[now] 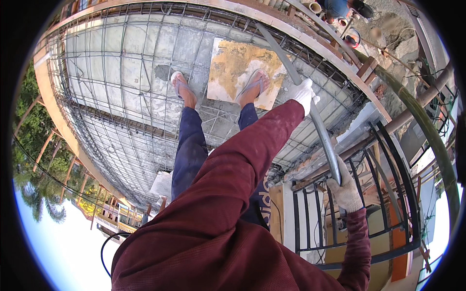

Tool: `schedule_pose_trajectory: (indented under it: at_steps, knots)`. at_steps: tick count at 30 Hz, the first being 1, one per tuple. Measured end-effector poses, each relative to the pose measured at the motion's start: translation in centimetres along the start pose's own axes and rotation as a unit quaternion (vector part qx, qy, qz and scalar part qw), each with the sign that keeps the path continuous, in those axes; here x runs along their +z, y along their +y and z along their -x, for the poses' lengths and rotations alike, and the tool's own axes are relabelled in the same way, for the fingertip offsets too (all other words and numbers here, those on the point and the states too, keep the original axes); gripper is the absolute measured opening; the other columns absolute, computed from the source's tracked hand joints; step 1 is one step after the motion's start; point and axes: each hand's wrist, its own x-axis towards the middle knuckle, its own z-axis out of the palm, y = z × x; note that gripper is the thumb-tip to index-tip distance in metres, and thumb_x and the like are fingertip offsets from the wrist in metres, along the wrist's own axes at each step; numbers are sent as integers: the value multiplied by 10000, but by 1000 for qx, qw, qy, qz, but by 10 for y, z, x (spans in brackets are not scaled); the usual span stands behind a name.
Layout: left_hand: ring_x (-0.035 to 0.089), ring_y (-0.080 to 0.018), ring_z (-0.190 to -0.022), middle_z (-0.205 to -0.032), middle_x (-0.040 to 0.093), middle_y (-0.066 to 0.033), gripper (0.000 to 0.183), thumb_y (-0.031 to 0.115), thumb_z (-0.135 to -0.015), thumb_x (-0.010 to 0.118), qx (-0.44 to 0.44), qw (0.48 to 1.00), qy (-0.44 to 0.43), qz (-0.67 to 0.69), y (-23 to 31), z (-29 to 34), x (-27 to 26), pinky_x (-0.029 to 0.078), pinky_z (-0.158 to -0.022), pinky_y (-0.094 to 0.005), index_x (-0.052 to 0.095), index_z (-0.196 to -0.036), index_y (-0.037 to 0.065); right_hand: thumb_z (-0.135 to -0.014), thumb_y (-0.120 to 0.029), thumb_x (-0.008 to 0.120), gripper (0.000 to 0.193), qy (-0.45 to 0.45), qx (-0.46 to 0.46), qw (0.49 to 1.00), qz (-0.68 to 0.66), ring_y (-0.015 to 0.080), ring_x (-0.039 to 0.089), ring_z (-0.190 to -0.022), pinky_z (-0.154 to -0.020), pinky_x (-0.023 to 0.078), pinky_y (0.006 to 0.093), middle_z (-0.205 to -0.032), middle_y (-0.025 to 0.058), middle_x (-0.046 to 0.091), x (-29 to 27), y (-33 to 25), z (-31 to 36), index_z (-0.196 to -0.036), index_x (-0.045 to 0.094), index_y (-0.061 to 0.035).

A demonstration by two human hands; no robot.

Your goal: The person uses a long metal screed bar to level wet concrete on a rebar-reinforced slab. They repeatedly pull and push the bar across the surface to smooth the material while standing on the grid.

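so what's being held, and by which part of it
A long grey metal pole: the white-gloved left hand has its grip around mid-length, the off-white-gloved right hand near its lower end in view.

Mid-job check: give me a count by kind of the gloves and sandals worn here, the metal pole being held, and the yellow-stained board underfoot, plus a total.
Gloves: 2
Sandals: 2
Metal pole: 1
Yellow-stained board: 1
Total: 6

Held aslant, a long grey metal pipe (321, 131) reaches over steel mesh (121, 119).
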Motion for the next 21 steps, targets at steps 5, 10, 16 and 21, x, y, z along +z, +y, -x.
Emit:
schedule_pose_trajectory:
  at_steps: [5,10,16,21]
  knots:
    - [457,-172,-490,-688,463,-39,199,148,-963,657,-23,998,-44,-27,0,13,-23,475,-480,-407,473,-919,88,-916,-39,617,809,39,-22,999,19,265,638,-1218,-1011,493,327,-1409,247,584,33,10,14,-1629,234,-30]
    - [473,-176,-495,-672,466,-42,194,137,-953,655,-2,998,6,-60,-4,11,-18,494,-485,-406,479,-895,79,-927,-27,622,794,60,0,996,-63,260,651,-1190,-1005,506,345,-1406,237,591,42,42,4,-1626,245,-33]
    - [495,-171,-509,-676,482,-45,187,156,-954,654,29,997,0,-67,-1,-4,-24,500,-493,-400,497,-907,66,-912,-19,628,783,55,-14,996,-63,249,634,-1177,-983,516,355,-1383,235,588,48,26,-9,-1610,273,-8]
    - [517,-145,-542,-711,509,-16,189,192,-967,692,-11,988,-57,-146,38,12,-83,487,-495,-360,541,-961,78,-962,-85,637,742,87,-41,995,42,294,678,-1127,-929,547,382,-1319,264,615,142,1,3,-1596,261,-1]
